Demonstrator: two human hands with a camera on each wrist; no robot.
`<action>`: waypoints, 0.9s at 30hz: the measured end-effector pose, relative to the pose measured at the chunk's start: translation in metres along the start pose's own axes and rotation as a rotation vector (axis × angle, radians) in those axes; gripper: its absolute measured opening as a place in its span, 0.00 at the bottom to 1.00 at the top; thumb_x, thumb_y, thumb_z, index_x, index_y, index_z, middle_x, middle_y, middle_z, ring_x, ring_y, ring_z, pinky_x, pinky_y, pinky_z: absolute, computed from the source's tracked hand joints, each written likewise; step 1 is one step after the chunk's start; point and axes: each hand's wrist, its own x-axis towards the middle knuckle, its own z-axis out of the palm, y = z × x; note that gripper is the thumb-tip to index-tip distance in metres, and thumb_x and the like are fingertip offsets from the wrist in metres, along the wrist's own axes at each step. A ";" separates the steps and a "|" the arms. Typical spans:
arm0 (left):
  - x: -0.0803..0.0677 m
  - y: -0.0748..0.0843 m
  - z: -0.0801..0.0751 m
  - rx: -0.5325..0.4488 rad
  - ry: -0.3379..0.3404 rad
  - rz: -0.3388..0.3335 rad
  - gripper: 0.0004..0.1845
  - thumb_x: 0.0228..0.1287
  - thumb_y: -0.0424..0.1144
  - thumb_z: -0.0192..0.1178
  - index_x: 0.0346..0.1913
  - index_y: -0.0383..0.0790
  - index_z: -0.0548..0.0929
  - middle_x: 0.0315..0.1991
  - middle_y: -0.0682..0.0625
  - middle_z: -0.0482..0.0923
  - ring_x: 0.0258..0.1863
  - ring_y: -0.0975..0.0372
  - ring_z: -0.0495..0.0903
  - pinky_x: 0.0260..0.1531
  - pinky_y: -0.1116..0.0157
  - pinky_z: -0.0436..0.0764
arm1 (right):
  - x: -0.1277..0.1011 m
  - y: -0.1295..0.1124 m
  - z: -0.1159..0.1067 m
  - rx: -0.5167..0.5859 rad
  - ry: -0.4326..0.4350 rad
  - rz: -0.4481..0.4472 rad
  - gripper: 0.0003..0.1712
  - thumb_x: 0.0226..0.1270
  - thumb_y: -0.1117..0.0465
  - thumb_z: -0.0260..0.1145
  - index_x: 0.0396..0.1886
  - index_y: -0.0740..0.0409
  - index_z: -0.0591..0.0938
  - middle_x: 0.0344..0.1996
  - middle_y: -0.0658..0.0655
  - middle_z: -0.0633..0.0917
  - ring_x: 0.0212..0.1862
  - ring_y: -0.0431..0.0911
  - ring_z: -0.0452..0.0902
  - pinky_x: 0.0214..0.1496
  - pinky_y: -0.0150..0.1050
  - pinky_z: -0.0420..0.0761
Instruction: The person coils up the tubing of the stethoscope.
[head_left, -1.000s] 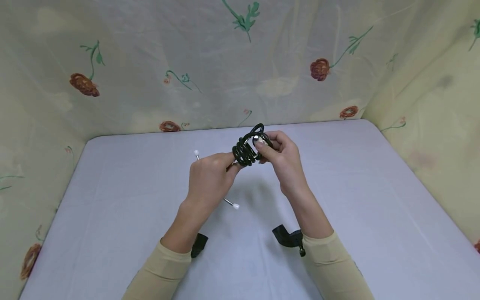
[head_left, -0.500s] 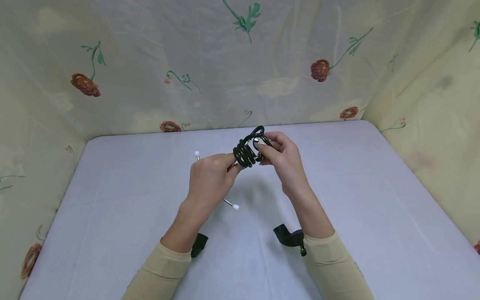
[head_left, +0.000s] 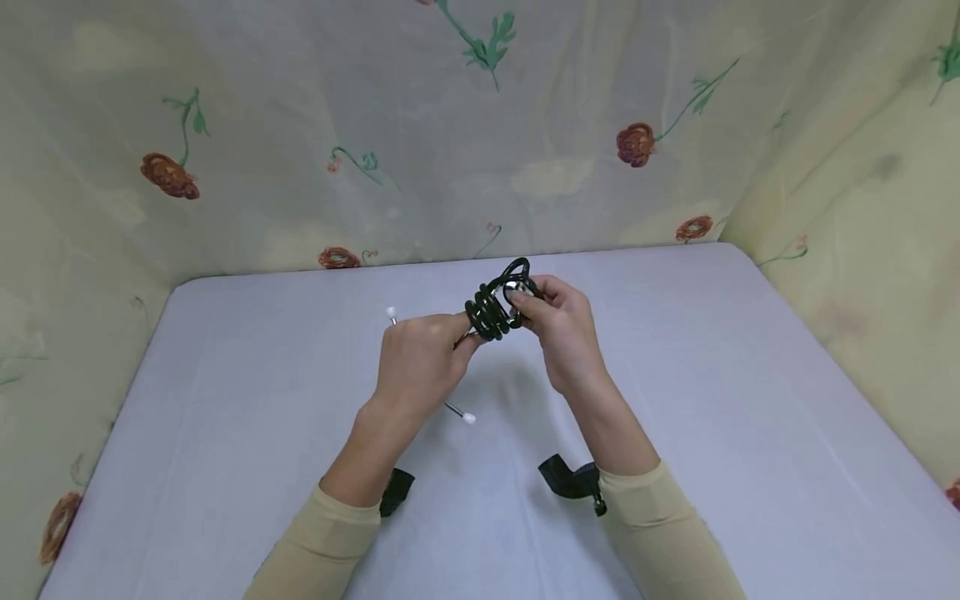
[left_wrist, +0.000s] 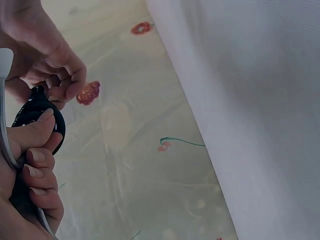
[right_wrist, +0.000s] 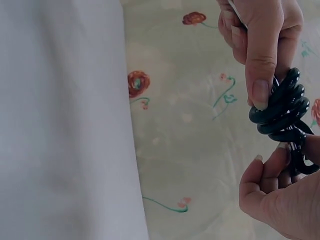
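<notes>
A stethoscope is held up over the table between both hands. Its dark tubing (head_left: 486, 313) is wound in several tight coils, plain to see in the right wrist view, where the tubing (right_wrist: 282, 110) wraps round the metal stem. My left hand (head_left: 420, 354) grips the metal ear tubes and the base of the coils. White ear tips (head_left: 468, 418) stick out on either side of that hand; one ear tip (left_wrist: 5, 62) shows in the left wrist view. With thumb and fingers, my right hand (head_left: 566, 333) pinches the silver chest piece (head_left: 517, 288) beside a loose tubing loop.
A white cloth covers the table (head_left: 262, 400). Behind it hangs a pale flowered curtain (head_left: 450, 167), which also closes off both sides. Black wrist mounts (head_left: 570, 479) show at the sleeve cuffs.
Both hands keep their hold on the stethoscope. The right hand has shifted very slightly left and down, and the loose loop sits a little lower. The head view tilts slightly.
</notes>
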 end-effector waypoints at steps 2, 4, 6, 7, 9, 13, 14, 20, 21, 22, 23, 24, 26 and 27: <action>-0.001 0.000 0.002 0.001 -0.002 0.016 0.04 0.56 0.42 0.73 0.30 0.47 0.89 0.14 0.57 0.80 0.13 0.68 0.68 0.15 0.69 0.64 | -0.001 0.000 0.000 0.024 0.008 0.015 0.03 0.70 0.69 0.59 0.40 0.66 0.76 0.30 0.47 0.78 0.35 0.38 0.75 0.48 0.33 0.78; -0.002 0.001 0.003 -0.006 -0.002 0.029 0.03 0.56 0.40 0.73 0.30 0.46 0.89 0.14 0.57 0.80 0.13 0.69 0.67 0.14 0.69 0.63 | -0.002 0.000 -0.001 0.033 0.016 0.018 0.02 0.71 0.70 0.59 0.40 0.66 0.76 0.29 0.47 0.77 0.35 0.38 0.74 0.47 0.33 0.78; -0.002 0.002 0.004 -0.016 -0.001 0.034 0.03 0.56 0.39 0.73 0.30 0.46 0.89 0.14 0.57 0.80 0.13 0.69 0.66 0.14 0.70 0.62 | -0.002 -0.001 -0.001 0.041 0.021 0.015 0.03 0.71 0.70 0.59 0.41 0.67 0.75 0.28 0.47 0.77 0.35 0.39 0.73 0.46 0.32 0.78; -0.002 0.003 0.005 -0.019 0.000 0.035 0.03 0.56 0.39 0.72 0.30 0.45 0.88 0.13 0.56 0.79 0.13 0.69 0.65 0.14 0.70 0.61 | -0.002 -0.001 -0.001 0.043 0.021 0.013 0.03 0.71 0.70 0.58 0.41 0.67 0.75 0.28 0.47 0.77 0.34 0.39 0.74 0.46 0.32 0.78; -0.002 0.004 0.005 -0.024 0.000 0.033 0.03 0.56 0.38 0.72 0.30 0.45 0.89 0.13 0.56 0.79 0.13 0.69 0.64 0.14 0.71 0.60 | -0.002 -0.002 -0.001 0.049 0.019 0.011 0.04 0.71 0.71 0.58 0.42 0.68 0.75 0.28 0.47 0.77 0.34 0.39 0.74 0.45 0.31 0.78; -0.002 0.004 0.006 -0.024 -0.004 0.032 0.03 0.56 0.38 0.72 0.30 0.44 0.88 0.12 0.57 0.78 0.13 0.69 0.63 0.14 0.71 0.59 | -0.001 -0.002 -0.002 0.065 0.020 0.026 0.04 0.71 0.71 0.58 0.43 0.67 0.75 0.28 0.47 0.77 0.32 0.39 0.74 0.43 0.30 0.77; -0.003 0.004 0.007 -0.026 -0.005 0.028 0.03 0.56 0.39 0.72 0.29 0.45 0.88 0.13 0.57 0.78 0.13 0.69 0.63 0.15 0.71 0.59 | -0.001 -0.001 -0.002 0.062 0.015 0.028 0.04 0.71 0.71 0.58 0.43 0.67 0.75 0.28 0.47 0.77 0.32 0.39 0.74 0.43 0.30 0.77; -0.003 0.004 0.009 -0.053 -0.018 -0.006 0.06 0.60 0.41 0.71 0.27 0.47 0.86 0.14 0.58 0.78 0.14 0.68 0.65 0.16 0.69 0.62 | 0.000 -0.004 -0.008 -0.058 -0.006 -0.004 0.07 0.70 0.67 0.60 0.44 0.67 0.77 0.29 0.46 0.80 0.35 0.38 0.76 0.46 0.32 0.78; -0.002 0.004 0.008 -0.056 -0.020 -0.010 0.07 0.60 0.42 0.70 0.27 0.47 0.85 0.14 0.58 0.78 0.15 0.68 0.65 0.16 0.69 0.63 | 0.000 -0.005 -0.009 -0.092 -0.003 -0.013 0.09 0.69 0.66 0.61 0.44 0.67 0.77 0.29 0.46 0.81 0.36 0.39 0.77 0.47 0.32 0.78; -0.002 0.004 0.008 -0.056 -0.024 -0.013 0.07 0.60 0.42 0.70 0.27 0.47 0.85 0.15 0.58 0.78 0.15 0.67 0.66 0.16 0.69 0.64 | 0.000 -0.006 -0.010 -0.127 0.000 -0.020 0.10 0.68 0.66 0.62 0.45 0.67 0.77 0.30 0.45 0.81 0.36 0.39 0.77 0.48 0.33 0.79; -0.002 0.004 0.007 -0.052 -0.028 -0.017 0.07 0.60 0.43 0.70 0.27 0.47 0.85 0.15 0.58 0.78 0.15 0.67 0.66 0.17 0.68 0.64 | 0.000 -0.007 -0.010 -0.158 0.003 -0.025 0.12 0.68 0.65 0.63 0.47 0.67 0.77 0.30 0.45 0.81 0.37 0.38 0.78 0.49 0.33 0.78; -0.002 0.003 0.007 -0.051 -0.033 -0.021 0.07 0.60 0.43 0.70 0.28 0.47 0.86 0.15 0.58 0.78 0.16 0.67 0.67 0.17 0.68 0.65 | 0.000 -0.008 -0.011 -0.188 0.006 -0.026 0.14 0.67 0.65 0.64 0.48 0.67 0.78 0.30 0.45 0.82 0.37 0.38 0.78 0.49 0.33 0.78; -0.001 0.002 0.006 -0.046 -0.050 -0.032 0.06 0.60 0.44 0.70 0.29 0.47 0.87 0.17 0.58 0.80 0.16 0.67 0.68 0.18 0.68 0.67 | 0.000 -0.009 -0.012 -0.236 0.009 -0.020 0.17 0.65 0.64 0.66 0.51 0.67 0.78 0.31 0.46 0.81 0.37 0.39 0.78 0.48 0.32 0.78; -0.001 0.002 0.005 -0.044 -0.057 -0.037 0.06 0.60 0.45 0.70 0.29 0.47 0.87 0.17 0.57 0.81 0.16 0.67 0.69 0.18 0.68 0.67 | 0.000 -0.009 -0.013 -0.258 0.008 -0.015 0.18 0.65 0.64 0.67 0.53 0.67 0.78 0.32 0.47 0.81 0.37 0.39 0.78 0.48 0.32 0.78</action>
